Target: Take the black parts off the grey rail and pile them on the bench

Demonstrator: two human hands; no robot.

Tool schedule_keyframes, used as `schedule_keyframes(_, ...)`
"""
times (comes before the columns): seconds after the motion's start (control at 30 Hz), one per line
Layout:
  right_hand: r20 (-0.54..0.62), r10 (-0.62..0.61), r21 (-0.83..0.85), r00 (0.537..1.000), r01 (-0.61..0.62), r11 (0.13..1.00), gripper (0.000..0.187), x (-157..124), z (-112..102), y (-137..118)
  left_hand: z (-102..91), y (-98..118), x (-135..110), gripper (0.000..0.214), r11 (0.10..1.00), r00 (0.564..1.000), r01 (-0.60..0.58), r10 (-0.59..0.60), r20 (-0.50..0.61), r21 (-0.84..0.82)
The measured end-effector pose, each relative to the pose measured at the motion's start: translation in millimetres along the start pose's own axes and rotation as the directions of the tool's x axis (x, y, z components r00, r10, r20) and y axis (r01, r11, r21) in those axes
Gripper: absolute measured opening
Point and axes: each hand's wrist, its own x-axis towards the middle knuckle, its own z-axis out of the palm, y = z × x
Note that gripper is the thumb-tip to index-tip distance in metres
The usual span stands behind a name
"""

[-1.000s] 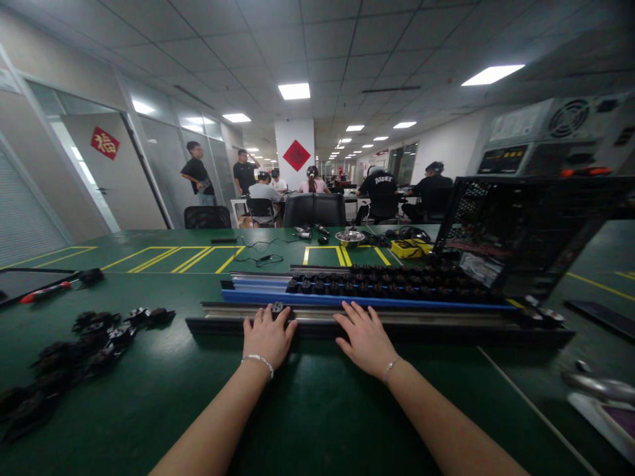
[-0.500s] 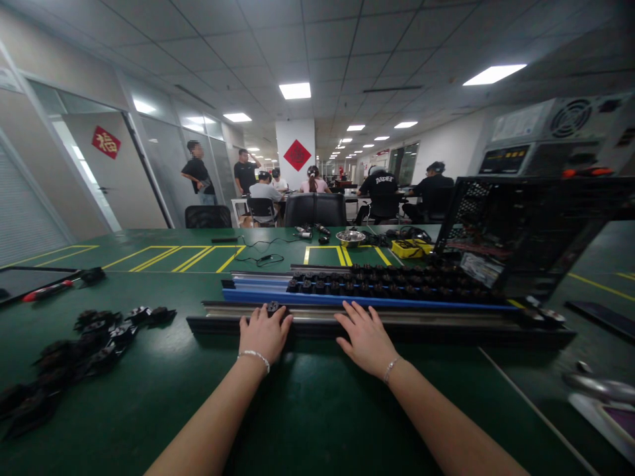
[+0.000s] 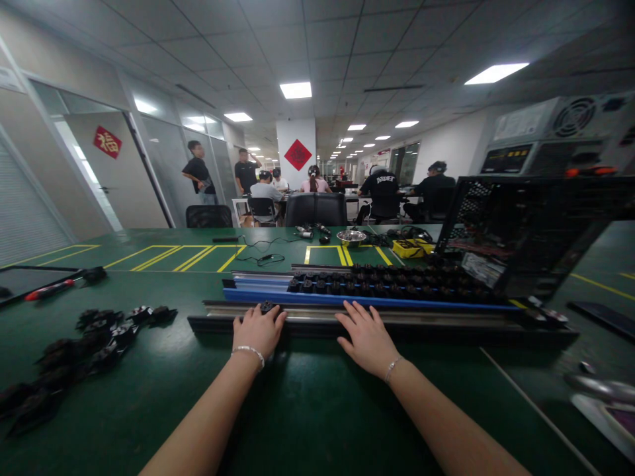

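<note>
A long metal rail (image 3: 446, 320) lies across the green table in front of me. My left hand (image 3: 255, 330) rests on its left part, fingers curled round a small black part (image 3: 268, 307) that sits on the rail. My right hand (image 3: 366, 337) lies flat on the rail a little to the right, fingers spread, holding nothing. Just behind the rail, a blue-edged tray (image 3: 258, 295) carries rows of the same black parts (image 3: 377, 283).
A heap of loose black parts (image 3: 84, 344) lies at the left. A red-handled tool (image 3: 49, 289) is at the far left. An open computer case (image 3: 526, 228) stands at the right. Several people sit and stand in the background.
My left hand has slid to the left along the rail, taking the small black part with it. My right hand has stayed in place.
</note>
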Motion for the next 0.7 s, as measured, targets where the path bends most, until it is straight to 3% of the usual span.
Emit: schedule_keyframes(0.7,0.006,0.004,-0.002,1.000,-0.004,1.000,0.045,0,-1,-1,-7.4,-19,9,0.050,0.999,0.997,0.037,-0.038,0.068,0.015)
